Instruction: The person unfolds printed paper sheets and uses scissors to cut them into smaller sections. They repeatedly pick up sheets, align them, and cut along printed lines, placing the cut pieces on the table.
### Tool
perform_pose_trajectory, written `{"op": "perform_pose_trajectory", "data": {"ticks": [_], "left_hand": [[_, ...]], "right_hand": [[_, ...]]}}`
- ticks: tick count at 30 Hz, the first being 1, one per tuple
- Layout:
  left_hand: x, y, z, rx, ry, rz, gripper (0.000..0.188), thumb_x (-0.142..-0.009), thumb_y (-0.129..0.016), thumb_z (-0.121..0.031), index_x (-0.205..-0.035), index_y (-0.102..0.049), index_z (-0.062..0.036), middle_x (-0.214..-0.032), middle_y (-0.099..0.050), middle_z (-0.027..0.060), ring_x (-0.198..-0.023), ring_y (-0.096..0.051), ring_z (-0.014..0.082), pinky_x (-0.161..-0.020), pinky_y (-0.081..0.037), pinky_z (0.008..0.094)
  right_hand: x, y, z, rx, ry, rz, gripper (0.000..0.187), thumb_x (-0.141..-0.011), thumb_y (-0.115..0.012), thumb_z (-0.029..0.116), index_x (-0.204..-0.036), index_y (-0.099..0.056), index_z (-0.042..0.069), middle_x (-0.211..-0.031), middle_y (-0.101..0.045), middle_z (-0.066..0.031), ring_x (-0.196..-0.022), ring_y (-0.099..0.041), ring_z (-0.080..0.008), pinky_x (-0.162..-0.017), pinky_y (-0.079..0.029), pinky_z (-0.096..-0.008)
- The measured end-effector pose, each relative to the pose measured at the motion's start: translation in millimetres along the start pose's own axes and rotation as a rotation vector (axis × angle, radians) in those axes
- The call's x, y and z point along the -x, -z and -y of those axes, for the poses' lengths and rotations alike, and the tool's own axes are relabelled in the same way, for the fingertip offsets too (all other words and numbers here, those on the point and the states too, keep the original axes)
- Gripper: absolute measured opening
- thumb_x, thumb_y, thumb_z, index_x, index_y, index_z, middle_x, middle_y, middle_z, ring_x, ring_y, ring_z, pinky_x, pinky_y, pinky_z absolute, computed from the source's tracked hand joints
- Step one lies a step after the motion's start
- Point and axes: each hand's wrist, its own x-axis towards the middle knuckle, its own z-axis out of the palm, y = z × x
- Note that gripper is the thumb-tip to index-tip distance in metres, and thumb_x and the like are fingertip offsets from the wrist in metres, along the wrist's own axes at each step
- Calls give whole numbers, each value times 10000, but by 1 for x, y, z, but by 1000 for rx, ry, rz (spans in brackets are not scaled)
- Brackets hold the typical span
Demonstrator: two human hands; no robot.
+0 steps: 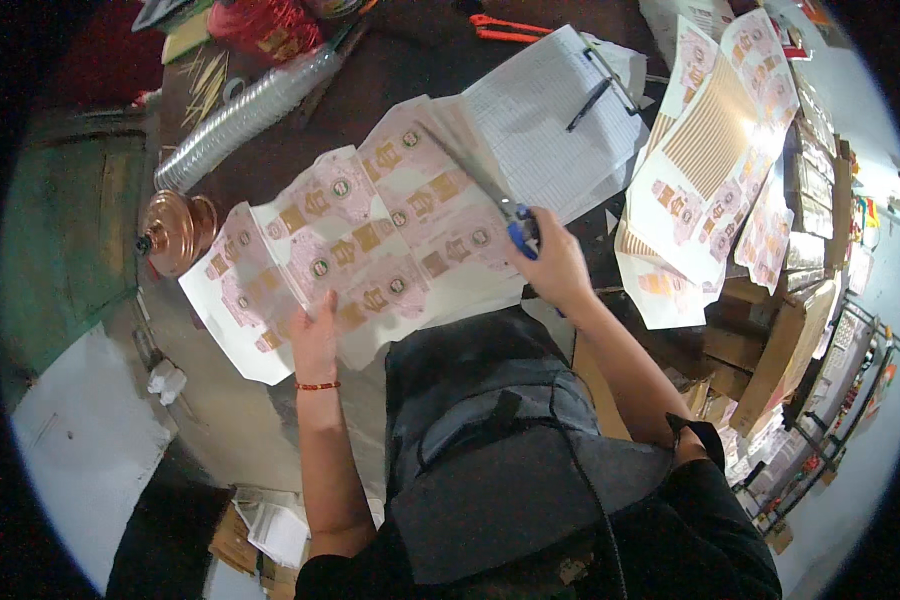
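The person wears a black top; the right sleeve (722, 492) ends near the elbow with a loose edge. Over the front there is a dark grey apron (500, 500), with a thin dark cord (582, 464) running down it. A reddish-orange bracelet (317, 386) circles the left wrist. The left hand (315, 337) and the right hand (558, 262) are bare.
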Motion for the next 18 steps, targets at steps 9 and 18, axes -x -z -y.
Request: {"op": "perform_pose_trajectory", "data": {"ticks": [9,18], "left_hand": [[1,-23,10,371,176,177,376,-884,-564,-56,-1248,-475,-21,-1230,-539,76,-1100,-531,217,-928,-445,355],[10,-30,-8,404,157,216,418,-856,-562,-53,-1257,-444,-34,-1242,-508,84,-1104,-518,255,-940,-443,415]], "right_hand": [[1,-16,35,-46,-157,213,434,-760,-640,241,-1081,-477,-1,-881,-612,-238,-856,-598,-404,-749,-461,-466],[1,-11,27,-210,-106,158,435,-748,-645,239,-1098,-511,18,-914,-616,-234,-876,-596,-401,-762,-467,-431]]}}
